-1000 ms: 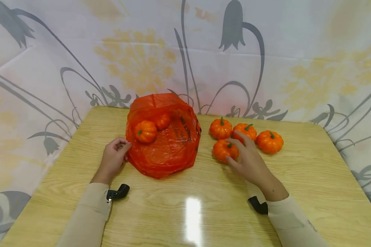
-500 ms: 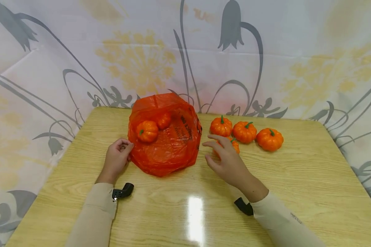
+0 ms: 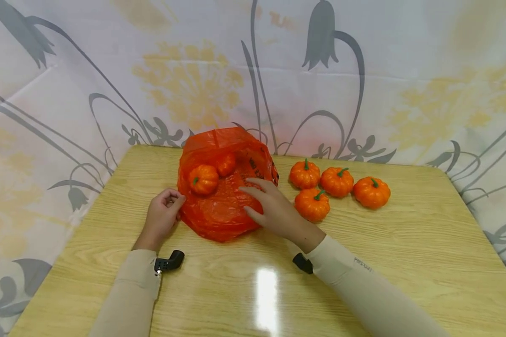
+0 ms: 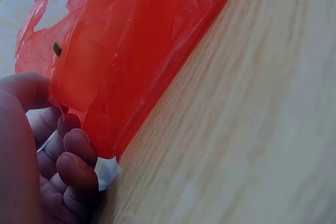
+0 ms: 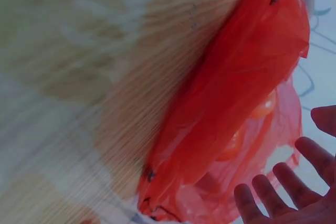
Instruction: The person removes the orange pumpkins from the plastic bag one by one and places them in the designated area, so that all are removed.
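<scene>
A red plastic bag (image 3: 219,217) stands open-mouthed on the table, left of centre. Inside it lie a small orange pumpkin (image 3: 204,179) with a green stem and a second pumpkin (image 3: 225,164) behind. My left hand (image 3: 161,214) pinches the bag's left rim between thumb and fingers; the left wrist view shows the film (image 4: 121,61) running up from the fingertips. Over the bag's right side is my right hand (image 3: 274,208), fingers spread and holding nothing. In the right wrist view, its loose fingers (image 5: 294,184) show beside the bag's mouth.
Right of the bag, several more pumpkins sit close together: one at back left (image 3: 305,174), a middle one (image 3: 337,181), a right one (image 3: 372,192) and a front one (image 3: 312,205). A flower-patterned cloth (image 3: 185,84) hangs behind the wooden table (image 3: 405,243).
My right hand has moved left from the front pumpkin to over the bag, leaving that pumpkin on the table. My left hand has stayed at the bag's rim.
</scene>
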`<state>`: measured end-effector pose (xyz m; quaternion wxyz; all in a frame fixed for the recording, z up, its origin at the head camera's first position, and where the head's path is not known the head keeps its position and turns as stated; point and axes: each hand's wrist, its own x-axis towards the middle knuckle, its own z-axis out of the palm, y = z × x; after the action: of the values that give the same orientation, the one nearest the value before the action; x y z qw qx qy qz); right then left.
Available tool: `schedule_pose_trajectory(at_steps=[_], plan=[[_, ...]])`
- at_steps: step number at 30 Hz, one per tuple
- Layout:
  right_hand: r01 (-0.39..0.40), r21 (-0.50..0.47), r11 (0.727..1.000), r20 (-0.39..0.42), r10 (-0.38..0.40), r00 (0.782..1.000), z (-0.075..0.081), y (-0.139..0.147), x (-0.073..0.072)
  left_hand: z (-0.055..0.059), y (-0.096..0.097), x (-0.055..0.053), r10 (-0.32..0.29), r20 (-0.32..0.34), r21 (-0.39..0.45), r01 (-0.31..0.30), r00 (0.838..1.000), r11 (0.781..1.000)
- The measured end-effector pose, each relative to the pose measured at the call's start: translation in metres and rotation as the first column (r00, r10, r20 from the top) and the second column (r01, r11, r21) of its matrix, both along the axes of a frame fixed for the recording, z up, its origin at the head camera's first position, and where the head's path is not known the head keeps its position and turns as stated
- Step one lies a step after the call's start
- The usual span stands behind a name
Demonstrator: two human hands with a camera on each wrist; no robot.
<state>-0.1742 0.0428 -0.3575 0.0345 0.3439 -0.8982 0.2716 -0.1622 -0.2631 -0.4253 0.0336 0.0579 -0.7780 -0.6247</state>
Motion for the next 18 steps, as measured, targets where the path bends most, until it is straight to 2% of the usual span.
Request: schedule_pose_trajectory(at_steps=[12,18], plan=[[-0.041,0.088,0.995,0.045,0.037,0.998,0.002,-0.038,-0.026,0.001,0.001,0.000,0.000,-0.041,-0.019,-0.001,0.999,1.000],[-0.064,0.133,0.989,0.032,0.060,0.998,0.001,-0.055,-0.037,-0.002,0.001,-0.003,0.010,-0.060,-0.032,-0.012,0.998,0.999]])
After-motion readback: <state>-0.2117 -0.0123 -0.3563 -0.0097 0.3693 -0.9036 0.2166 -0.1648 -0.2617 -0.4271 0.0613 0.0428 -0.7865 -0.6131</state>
